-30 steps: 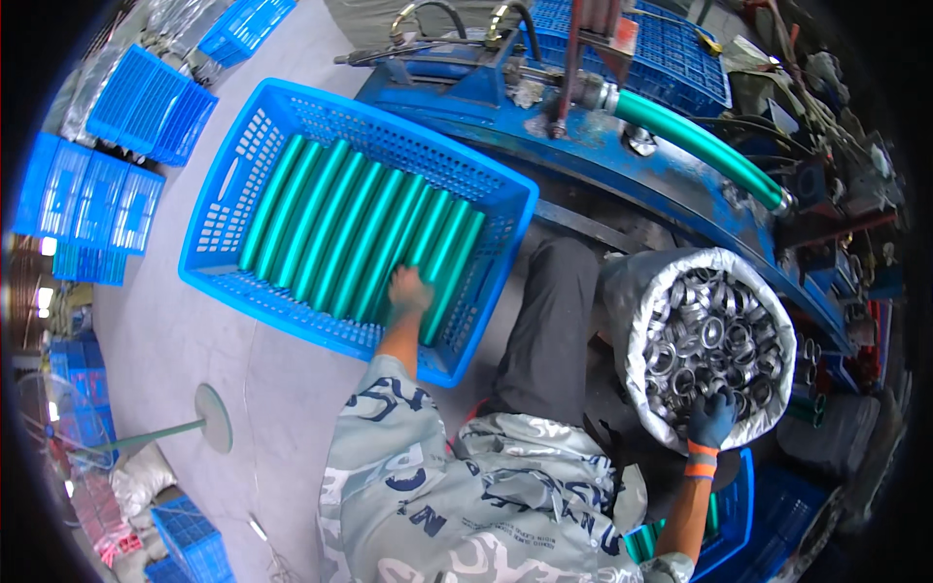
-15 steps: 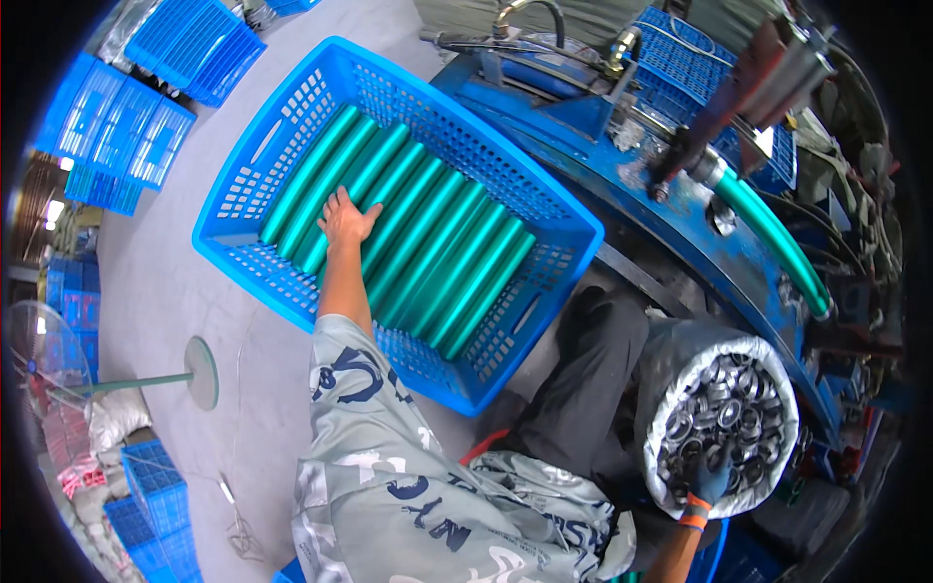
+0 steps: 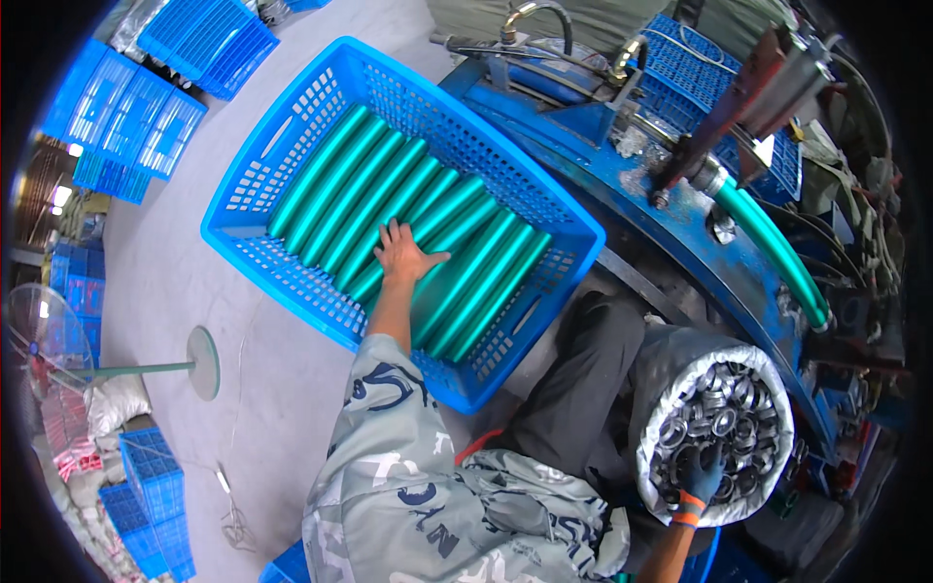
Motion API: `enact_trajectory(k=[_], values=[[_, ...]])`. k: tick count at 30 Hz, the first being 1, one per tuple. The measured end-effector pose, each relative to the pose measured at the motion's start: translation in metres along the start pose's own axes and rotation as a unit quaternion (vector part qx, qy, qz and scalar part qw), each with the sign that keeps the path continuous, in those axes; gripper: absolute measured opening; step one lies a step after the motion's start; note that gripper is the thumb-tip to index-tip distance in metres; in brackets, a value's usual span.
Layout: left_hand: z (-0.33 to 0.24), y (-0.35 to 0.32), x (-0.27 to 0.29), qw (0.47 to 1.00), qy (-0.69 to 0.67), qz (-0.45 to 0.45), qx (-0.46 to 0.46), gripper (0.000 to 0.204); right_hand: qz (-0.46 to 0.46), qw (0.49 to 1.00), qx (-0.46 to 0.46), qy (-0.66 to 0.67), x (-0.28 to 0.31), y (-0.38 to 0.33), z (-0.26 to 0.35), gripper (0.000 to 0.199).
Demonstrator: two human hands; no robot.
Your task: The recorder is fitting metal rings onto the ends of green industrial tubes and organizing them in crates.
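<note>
A large blue plastic basket [image 3: 255, 209] holds a row of green hose lengths [image 3: 335, 185] lying side by side. My bare left hand [image 3: 403, 257] rests on hoses in the middle of the row, fingers spread; a couple just right of it lie askew. My right hand [image 3: 702, 473], in a dark glove with an orange cuff, reaches into a round white-rimmed container [image 3: 649, 413] full of metal ring clamps [image 3: 724, 420]. Its fingertips are among the clamps, so their grip is hidden. Another green hose [image 3: 768, 233] sticks out of a metal fitting on the machine.
A blue machine bench [image 3: 622, 180] with a red-brown upright [image 3: 724, 117] runs along the right. Stacked blue crates [image 3: 121, 107] stand at the far left, more crates [image 3: 155, 486] at the lower left. A fan [image 3: 44, 340] and a round disc on a rod [image 3: 202, 362] are at left.
My left hand has moved right across the hoses, and the ones around it have shifted and tilted. My right hand stays among the clamps, with only a slight movement.
</note>
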State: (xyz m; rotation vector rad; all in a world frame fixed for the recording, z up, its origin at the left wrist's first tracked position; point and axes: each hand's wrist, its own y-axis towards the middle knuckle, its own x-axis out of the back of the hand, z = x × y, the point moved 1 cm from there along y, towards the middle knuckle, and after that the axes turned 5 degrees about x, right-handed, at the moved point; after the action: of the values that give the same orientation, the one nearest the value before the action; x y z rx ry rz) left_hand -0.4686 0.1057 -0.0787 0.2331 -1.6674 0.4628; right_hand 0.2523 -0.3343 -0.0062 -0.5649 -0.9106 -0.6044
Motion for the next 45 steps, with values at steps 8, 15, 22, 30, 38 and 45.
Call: enact_trajectory(k=[8,15,22,30,38,45], values=[[0.005,-0.015,0.004,1.000,-0.014,0.001,-0.002,0.112,-0.047,0.992,0.091,-0.067,0.003,-0.002,-0.024,0.079],[-0.005,-0.102,-0.016,0.997,-0.077,0.018,-0.018,0.101,-0.062,0.986,0.113,0.109,0.014,-0.001,-0.034,0.077],[-0.159,-0.233,0.088,0.945,-0.181,0.097,-0.256,0.096,0.053,0.656,-0.064,0.750,0.037,-0.038,-0.047,0.037],[-0.268,-0.414,0.189,0.808,-0.160,0.148,-0.547,0.067,0.162,0.548,0.088,0.816,0.097,-0.079,0.079,0.111],[-0.292,-0.469,0.230,0.740,-0.112,0.144,-0.648,0.061,0.083,0.633,0.160,0.753,0.125,-0.087,0.045,0.095],[-0.291,-0.469,0.231,0.745,-0.076,0.154,-0.645,0.061,0.118,0.745,0.165,0.635,0.140,-0.096,0.047,0.091]])
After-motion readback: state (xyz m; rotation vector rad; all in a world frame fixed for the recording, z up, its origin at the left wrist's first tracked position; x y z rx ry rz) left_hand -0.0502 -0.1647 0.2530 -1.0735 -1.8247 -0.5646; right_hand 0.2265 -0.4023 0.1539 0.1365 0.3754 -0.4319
